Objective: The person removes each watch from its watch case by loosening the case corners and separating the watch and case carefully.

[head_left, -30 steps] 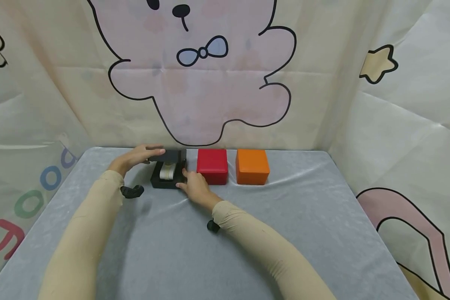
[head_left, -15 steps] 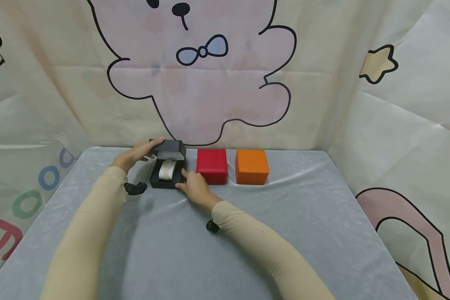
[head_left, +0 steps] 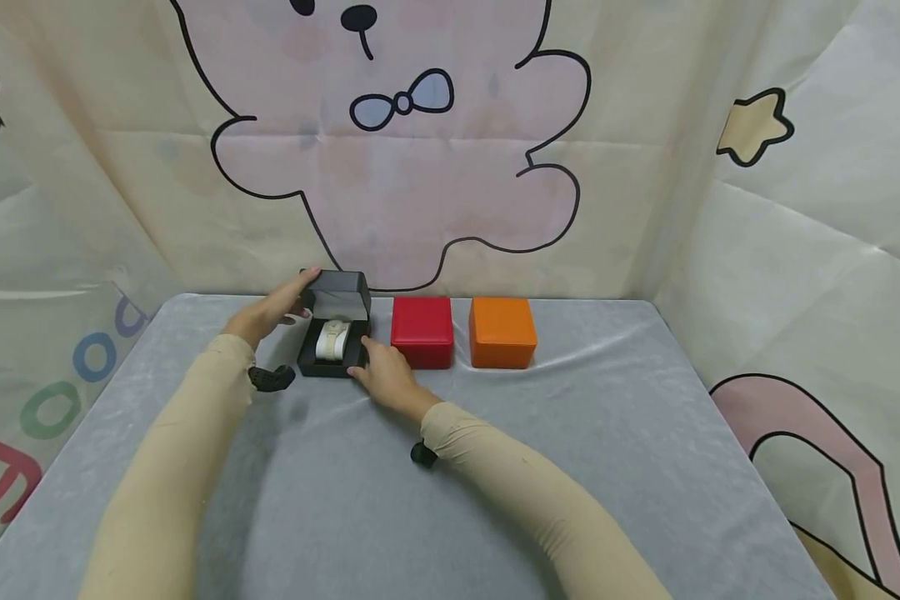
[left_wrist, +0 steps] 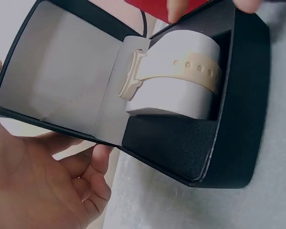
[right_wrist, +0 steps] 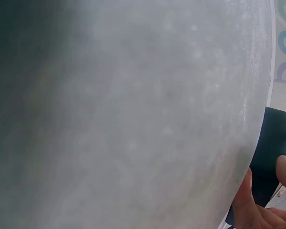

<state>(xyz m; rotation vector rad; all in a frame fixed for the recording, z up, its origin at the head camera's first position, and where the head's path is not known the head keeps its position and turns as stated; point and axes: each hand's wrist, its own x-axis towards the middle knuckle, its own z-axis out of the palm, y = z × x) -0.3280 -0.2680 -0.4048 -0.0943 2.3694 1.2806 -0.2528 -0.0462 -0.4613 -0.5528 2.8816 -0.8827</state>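
A black watch box [head_left: 317,367] stands at the back left of the table with its grey-lined lid [head_left: 342,305] raised. Inside, a wristwatch [left_wrist: 193,67] with a cream strap is wrapped round a white cushion [left_wrist: 169,98]. My left hand [head_left: 268,313] holds the lid by its left side, thumb over the edge and fingers behind it. At the base's front right corner, my right hand [head_left: 392,379] grips the box between thumb and forefinger. The right wrist view catches only part of that hand [right_wrist: 257,210] and a dark side of the box.
A red box [head_left: 422,333] stands just right of the watch box, close to my right hand. Further right is an orange box [head_left: 503,333]. Grey cloth covers the table [head_left: 330,500], and a printed curtain [head_left: 495,192] hangs behind its back edge.
The lid has swung up and back from a half-raised position, and my left hand has risen with it. The watch now shows more fully. My right hand has stayed at the corner.
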